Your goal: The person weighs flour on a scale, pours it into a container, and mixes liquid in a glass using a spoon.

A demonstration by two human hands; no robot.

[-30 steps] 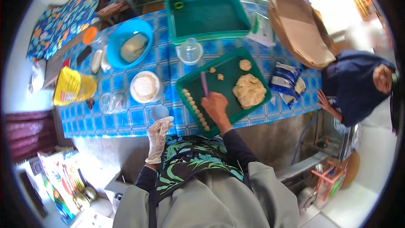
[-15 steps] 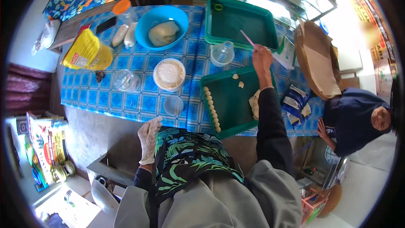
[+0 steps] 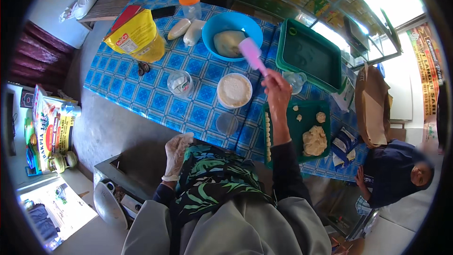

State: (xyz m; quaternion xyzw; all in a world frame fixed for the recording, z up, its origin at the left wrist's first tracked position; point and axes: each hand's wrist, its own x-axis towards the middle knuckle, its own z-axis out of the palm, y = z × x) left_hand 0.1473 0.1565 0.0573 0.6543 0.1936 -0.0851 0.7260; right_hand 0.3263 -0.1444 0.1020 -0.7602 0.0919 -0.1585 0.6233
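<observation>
My right hand (image 3: 276, 89) is closed around the handle of a pink spatula (image 3: 252, 54). Its blade, slightly blurred, overlaps the right rim of a blue bowl (image 3: 257, 28) holding a lump of pale dough (image 3: 228, 42); whether they touch I cannot tell. Just left of the hand stands a white tub of flour-like powder (image 3: 234, 90). Below the right forearm, a green tray (image 3: 288, 141) carries a row of small dough balls (image 3: 268, 134), a large dough piece (image 3: 314, 141) and smaller bits. My left hand (image 3: 176, 157), in a clear glove, hovers by my apron with loosely bent fingers, holding nothing.
A deeper green tray (image 3: 311, 52) and a clear plastic cup (image 3: 295, 82) are at the back right. A yellow pouch (image 3: 141, 38), scissors (image 3: 143, 68), a jar with an orange lid (image 3: 190, 1) and a clear jar (image 3: 180, 83) stand left. Another person (image 3: 396, 174) sits right.
My right hand has brought the spatula leftward from the deeper green tray to the blue bowl, turning its broad blade into sight. The whole view has shifted; my left hand stays by the apron.
</observation>
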